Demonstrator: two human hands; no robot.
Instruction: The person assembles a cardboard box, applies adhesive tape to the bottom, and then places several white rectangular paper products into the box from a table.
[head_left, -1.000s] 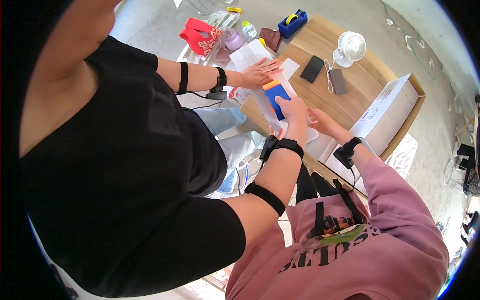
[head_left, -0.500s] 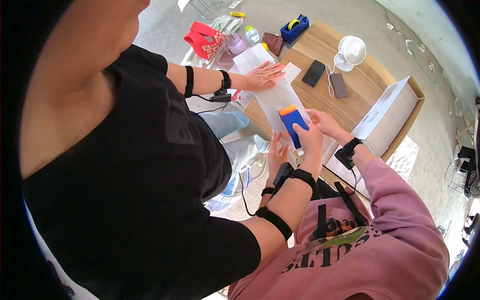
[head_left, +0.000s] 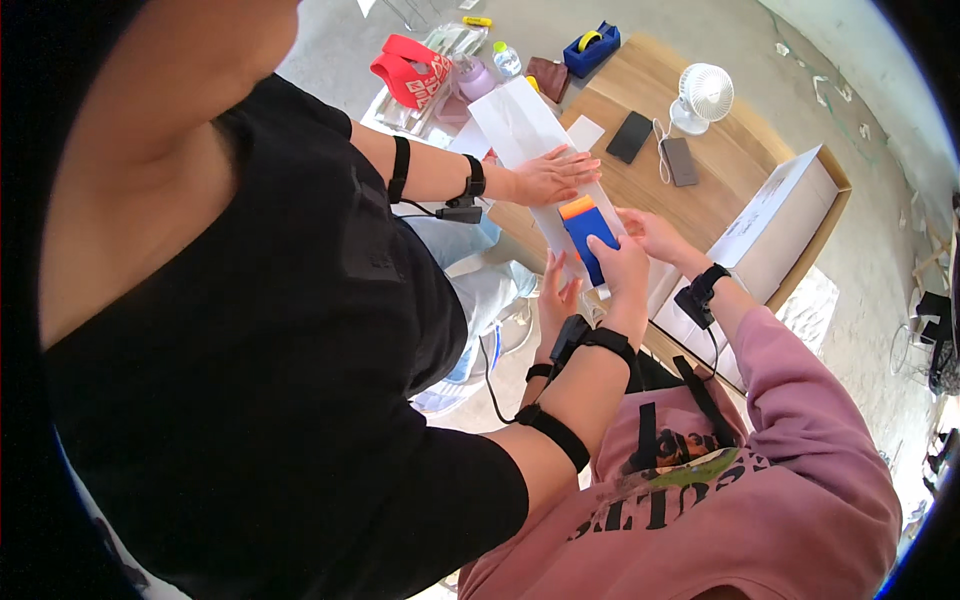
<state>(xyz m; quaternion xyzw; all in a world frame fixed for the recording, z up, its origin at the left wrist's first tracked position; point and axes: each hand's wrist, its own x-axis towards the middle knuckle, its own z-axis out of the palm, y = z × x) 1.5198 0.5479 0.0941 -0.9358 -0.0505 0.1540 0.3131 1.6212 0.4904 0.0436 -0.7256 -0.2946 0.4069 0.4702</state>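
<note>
A long white flat piece (head_left: 520,120), perhaps a box or folded card, slants over the table's left edge. My left hand (head_left: 556,176) lies flat across it, fingers stretched out. Lower down, my right hand (head_left: 622,262) grips a blue block-shaped tool with an orange end (head_left: 590,235), its thumb on the blue face. The tool rests against or just above the white piece; its exact kind is unclear. A co-worker in a pink sweatshirt holds the white piece's lower end, one hand (head_left: 555,293) left of the tool, the other (head_left: 648,236) right of it.
On the wooden table (head_left: 640,90) are a white fan (head_left: 703,97), a black phone (head_left: 629,137), a grey power bank (head_left: 679,161) with a cable, and a blue tape dispenser (head_left: 591,50). An open white carton (head_left: 770,225) stands right; a red bag (head_left: 410,72) and bottles stand left.
My left hand has slid down along the white piece, nearer the blue-and-orange tool. My right hand and the tool have shifted only slightly. The co-worker's hands stay at the lower end.
</note>
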